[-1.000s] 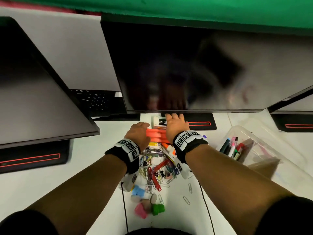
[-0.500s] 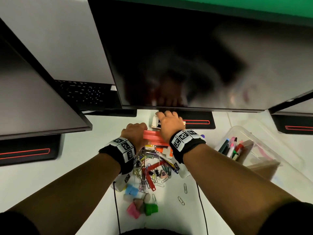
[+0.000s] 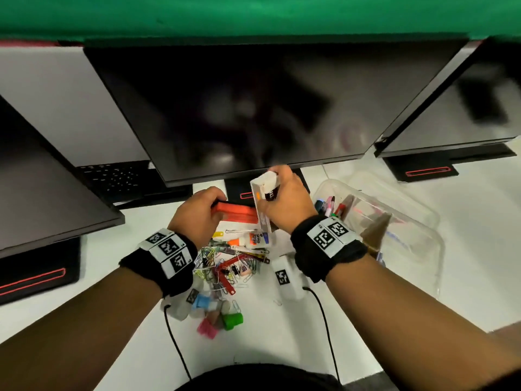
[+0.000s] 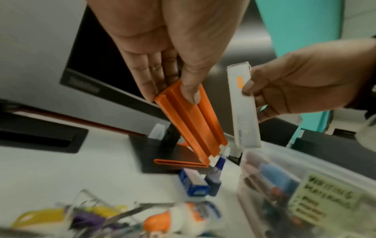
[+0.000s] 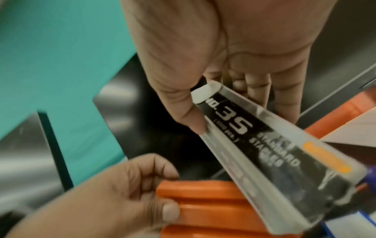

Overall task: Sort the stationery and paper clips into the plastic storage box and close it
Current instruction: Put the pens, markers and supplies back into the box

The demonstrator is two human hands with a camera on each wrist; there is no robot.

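Observation:
My left hand point(image 3: 197, 213) grips one end of a ribbed orange plastic case point(image 3: 236, 214), thumb on top point(image 4: 191, 95), lifted above the desk. My right hand point(image 3: 284, 204) pinches a clear box of staples point(image 3: 263, 201) with a black "No. 35" label point(image 5: 254, 141), held tilted beside the orange case point(image 4: 191, 122). The clear plastic storage box point(image 3: 423, 249) stands open to the right with markers point(image 3: 331, 206) inside. A heap of coloured paper clips point(image 3: 231, 263) and a glue bottle point(image 3: 253, 239) lie on the white desk under my wrists.
A large black monitor point(image 3: 253, 108) hangs low over the desk just beyond my hands, its stand base point(image 3: 242, 193) beneath them. More monitors stand at left point(image 3: 42, 179) and right point(image 3: 465, 108). Pink, blue and green clips point(image 3: 220, 317) lie nearer me. Wrist cables trail across the desk.
Both hands were down on the items under the monitor; now the left has raised the orange case and the right has picked up the staple box and pulled it back.

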